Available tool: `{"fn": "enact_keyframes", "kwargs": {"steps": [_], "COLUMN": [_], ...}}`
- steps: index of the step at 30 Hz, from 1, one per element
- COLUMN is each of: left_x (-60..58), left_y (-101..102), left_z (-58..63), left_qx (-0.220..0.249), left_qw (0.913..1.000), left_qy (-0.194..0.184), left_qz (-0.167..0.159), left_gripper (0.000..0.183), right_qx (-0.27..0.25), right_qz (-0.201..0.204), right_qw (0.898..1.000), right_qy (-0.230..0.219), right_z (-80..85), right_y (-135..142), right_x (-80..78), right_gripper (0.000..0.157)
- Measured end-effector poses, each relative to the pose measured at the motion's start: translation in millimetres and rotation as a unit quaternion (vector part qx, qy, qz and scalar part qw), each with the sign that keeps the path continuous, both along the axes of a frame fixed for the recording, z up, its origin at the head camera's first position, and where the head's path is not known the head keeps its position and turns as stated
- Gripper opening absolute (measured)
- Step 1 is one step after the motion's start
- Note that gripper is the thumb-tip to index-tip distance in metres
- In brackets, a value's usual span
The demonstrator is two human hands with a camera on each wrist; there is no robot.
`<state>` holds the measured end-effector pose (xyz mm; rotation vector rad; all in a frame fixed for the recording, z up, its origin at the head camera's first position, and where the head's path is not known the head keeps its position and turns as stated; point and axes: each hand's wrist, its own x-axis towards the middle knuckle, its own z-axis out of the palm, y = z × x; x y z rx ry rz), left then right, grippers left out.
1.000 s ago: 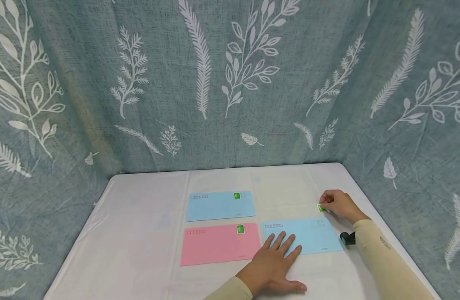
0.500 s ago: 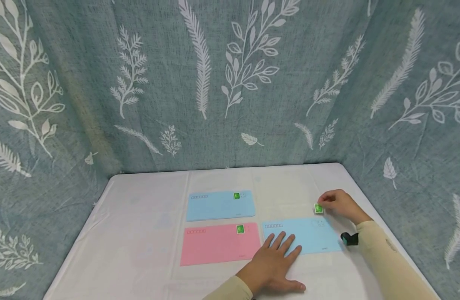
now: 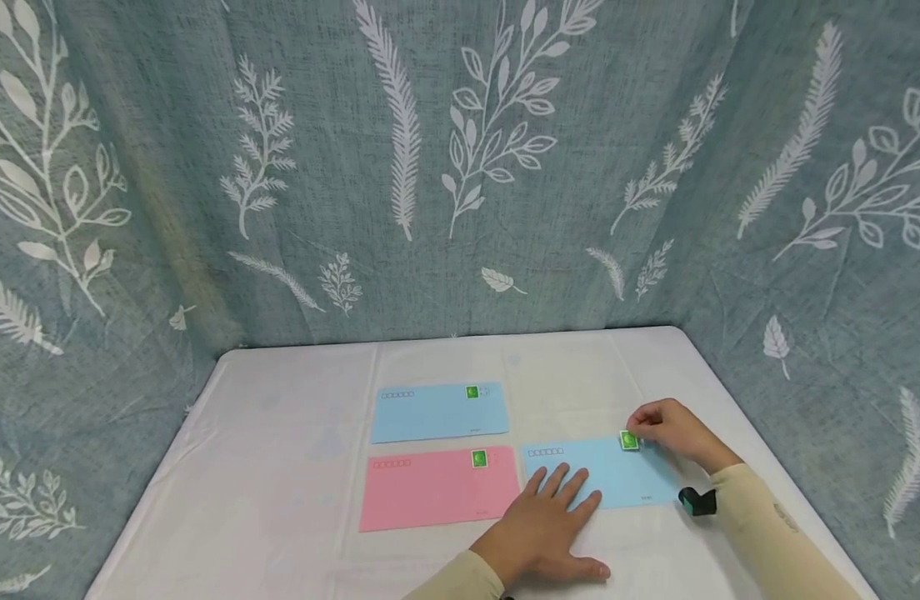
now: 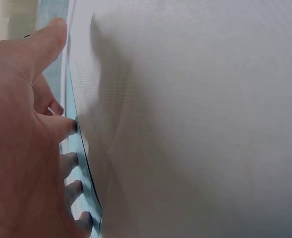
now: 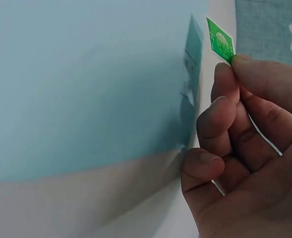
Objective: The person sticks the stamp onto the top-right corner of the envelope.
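Note:
Between thumb and forefinger, my right hand (image 3: 673,432) pinches a small green stamp (image 3: 628,440) with a white border. In the head view the stamp appears over the top right part of the right-hand blue envelope (image 3: 617,479); in the right wrist view the stamp (image 5: 220,40) is held by one corner, above the envelope's surface. My left hand (image 3: 538,533) lies with its fingers spread, fingertips on the lower left of that same envelope. Seen from the left wrist, the fingers of the left hand (image 4: 27,139) reach over the blue envelope's edge (image 4: 88,183).
A pink envelope (image 3: 430,496) with a green stamp (image 3: 479,458) lies left of the left hand. Behind it is another blue envelope (image 3: 430,418), also bearing a green stamp (image 3: 472,392). A white cloth covers the table (image 3: 280,467); a leaf-patterned curtain (image 3: 430,275) surrounds it.
My right hand has moved left and toward me, bringing the stamp from behind the right-hand blue envelope to over its top right area. The left hand has stayed in place.

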<state>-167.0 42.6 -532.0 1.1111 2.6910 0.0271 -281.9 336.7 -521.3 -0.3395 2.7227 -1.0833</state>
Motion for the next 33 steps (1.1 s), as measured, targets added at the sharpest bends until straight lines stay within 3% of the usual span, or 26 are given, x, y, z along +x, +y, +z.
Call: {"fn": "enact_keyframes", "kwargs": {"steps": [10,16,20,24,33], "left_x": [-2.2,-7.0,-15.8,-23.6,-31.8], "left_y": [2.5,8.7,24.9,45.8,73.1], "left_z": [-2.1,1.9,11.0,15.7,5.9], "left_qx": [0.014,0.027,0.033,0.017,-0.023], "left_qw": [0.9998,0.9996,0.9993,0.9995,0.9994], "left_qy": [-0.016,-0.001,0.018,0.014,0.023], "left_qz": [0.003,0.007,-0.009,-0.023,-0.016], "left_gripper": [0.094,0.089,0.092,0.095,0.099], "right_qx": [0.021,0.036,0.039,0.030,0.033], "right_qz": [-0.010,-0.019,-0.024,-0.012,-0.008], "right_qw": [1.000,0.999,0.998,0.999,0.999], "right_qy": [0.016,0.027,0.037,0.038,0.043], "right_z": [-6.7,-7.9,-10.5,-14.4,-13.4], "right_y": [-6.1,-10.3,-11.1,-10.2,-7.4], "right_x": [9.2,11.9,10.7,9.2,7.7], "right_gripper": [0.009,0.009,0.009,0.008,0.008]}}
